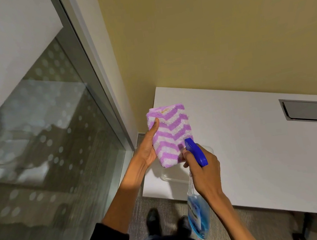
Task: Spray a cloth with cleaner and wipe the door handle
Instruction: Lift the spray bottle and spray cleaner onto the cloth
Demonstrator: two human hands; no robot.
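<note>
The left hand [149, 147] is clamped on the soft, limp folded cloth [170, 134] at its edge, while the right hand [204, 169] is closed around the light, rigid spray bottle [197, 212] at its neck.

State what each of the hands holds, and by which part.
The left hand holds the folded purple-and-white cloth by its left edge, thumb on its face. The right hand grips the spray bottle at the neck, under its blue trigger head.
</note>
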